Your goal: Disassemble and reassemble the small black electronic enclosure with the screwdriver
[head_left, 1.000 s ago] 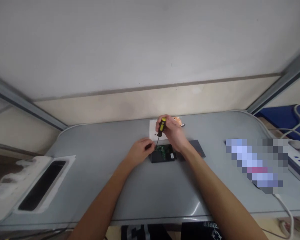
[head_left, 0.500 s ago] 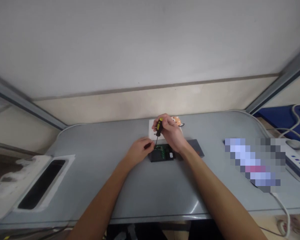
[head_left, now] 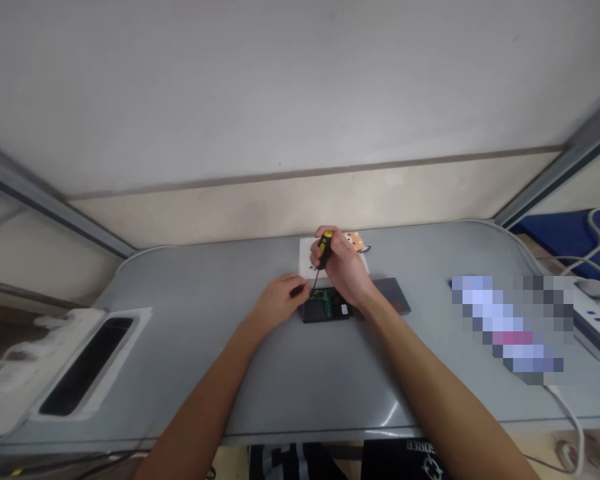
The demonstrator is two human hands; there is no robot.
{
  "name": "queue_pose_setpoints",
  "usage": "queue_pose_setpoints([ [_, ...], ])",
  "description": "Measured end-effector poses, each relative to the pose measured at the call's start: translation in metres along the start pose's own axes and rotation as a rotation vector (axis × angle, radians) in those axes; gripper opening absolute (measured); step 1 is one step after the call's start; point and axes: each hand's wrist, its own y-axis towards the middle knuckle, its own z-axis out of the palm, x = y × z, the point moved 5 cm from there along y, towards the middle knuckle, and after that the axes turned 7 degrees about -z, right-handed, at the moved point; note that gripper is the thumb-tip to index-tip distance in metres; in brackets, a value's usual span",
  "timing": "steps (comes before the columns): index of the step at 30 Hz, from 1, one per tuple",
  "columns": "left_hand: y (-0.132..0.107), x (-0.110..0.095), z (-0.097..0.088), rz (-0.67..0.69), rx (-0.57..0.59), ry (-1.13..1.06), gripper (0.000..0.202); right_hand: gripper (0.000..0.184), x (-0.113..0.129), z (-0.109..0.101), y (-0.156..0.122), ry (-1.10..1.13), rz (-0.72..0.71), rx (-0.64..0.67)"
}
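Observation:
My right hand point(head_left: 344, 267) is wrapped round a black and yellow screwdriver point(head_left: 325, 249), its shaft slanting down to the upper left part of a green circuit board point(head_left: 329, 307). The board sits in a dark, flat case point(head_left: 314, 312) on the table. My left hand point(head_left: 281, 298) rests at the case's left edge, thumb and fingers pinched together beside the screwdriver tip. What the pinch holds, if anything, is hidden. A dark flat panel point(head_left: 393, 295) lies right of the case, partly behind my right wrist.
Behind my right hand lie a white sheet point(head_left: 306, 257) and an orange patterned item point(head_left: 356, 241). A black-screened phone-like object point(head_left: 87, 367) is at left, near white plugs. A pixelated object point(head_left: 505, 330) and a white power strip point(head_left: 597, 327) stand at right. A wall closes the back.
The screwdriver handle and my right hand have shifted and tilted slightly rightward. My left hand stays at the case's edge. The whole view has moved a little.

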Motion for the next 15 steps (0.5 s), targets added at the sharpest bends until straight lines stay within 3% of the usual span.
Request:
queue_pose_setpoints([
  [4, 0.0002, -0.0006, -0.0002, -0.011, -0.009, 0.006, 0.031, 0.034, 0.002, 0.0032, -0.0011, 0.002, -0.023, -0.055],
  [15, -0.0004, 0.0002, 0.0005, -0.017, -0.008, -0.012, 0.03, 0.032, -0.0018, 0.0035, -0.0029, 0.045, -0.026, -0.011],
])
